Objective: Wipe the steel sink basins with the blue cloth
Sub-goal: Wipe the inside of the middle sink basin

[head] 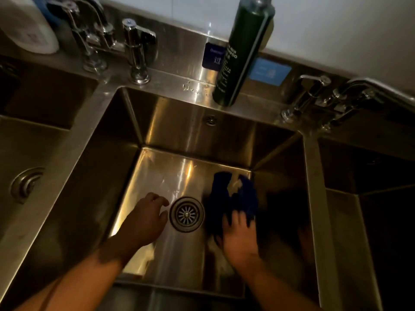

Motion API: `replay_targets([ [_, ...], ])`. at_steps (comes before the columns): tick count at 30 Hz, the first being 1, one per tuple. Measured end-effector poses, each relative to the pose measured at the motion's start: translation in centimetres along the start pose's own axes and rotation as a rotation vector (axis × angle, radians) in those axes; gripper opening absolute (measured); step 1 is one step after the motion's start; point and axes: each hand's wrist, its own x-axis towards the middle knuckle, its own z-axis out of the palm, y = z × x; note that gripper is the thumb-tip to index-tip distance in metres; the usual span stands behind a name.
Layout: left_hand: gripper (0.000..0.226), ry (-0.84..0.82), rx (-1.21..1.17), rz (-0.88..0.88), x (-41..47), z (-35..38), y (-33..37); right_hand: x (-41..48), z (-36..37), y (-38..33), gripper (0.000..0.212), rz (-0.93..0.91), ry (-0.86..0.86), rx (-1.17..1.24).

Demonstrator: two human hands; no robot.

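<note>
The middle steel basin [190, 131] fills the view, with a round drain [186, 214] in its floor. A dark blue cloth [235, 196] lies crumpled on the basin floor right of the drain. My right hand [240, 234] presses on the cloth's near edge, fingers over it, and looks blurred. My left hand [146, 218] hovers low over the floor left of the drain, fingers spread and holding nothing. Further basins lie to the left [33, 142] and right [370, 176], both dim.
A tall dark green bottle [242, 52] stands on the back ledge above the middle basin. Chrome taps sit at the back left [134, 48] and back right [325, 97]. A white jug [29, 25] is at the far left. Two blue labels [269, 71] stick to the backsplash.
</note>
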Motion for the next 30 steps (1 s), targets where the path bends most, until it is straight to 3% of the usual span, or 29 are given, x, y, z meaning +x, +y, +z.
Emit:
replay_targets([
  [3,0.036,-0.177,0.156,-0.030,0.5,2.1,-1.5,-0.5,2.9,-1.9,0.045,-0.036,-0.507,-0.027],
  [4,0.037,-0.210,0.197,-0.042,0.8,2.6,-2.1,-0.3,3.2,-2.3,0.043,-0.016,-0.527,0.043],
  [8,0.046,-0.165,0.336,-0.076,2.8,4.4,-4.3,2.4,4.7,-2.0,0.055,0.029,-0.136,0.119],
  [11,0.060,-0.045,0.449,-0.070,5.2,6.1,-6.2,4.6,7.0,-1.0,0.065,-0.009,-0.066,0.028],
  [16,0.070,-0.002,0.577,0.025,7.1,8.6,-10.1,5.6,11.7,0.8,0.063,-0.017,0.100,0.021],
  [23,0.070,0.052,0.497,-0.005,7.3,11.5,-13.1,5.8,15.7,0.5,0.064,0.027,0.217,0.006],
  [30,0.069,0.145,0.521,0.072,7.3,11.5,-13.3,3.8,16.9,-1.8,0.065,0.086,0.162,0.103],
])
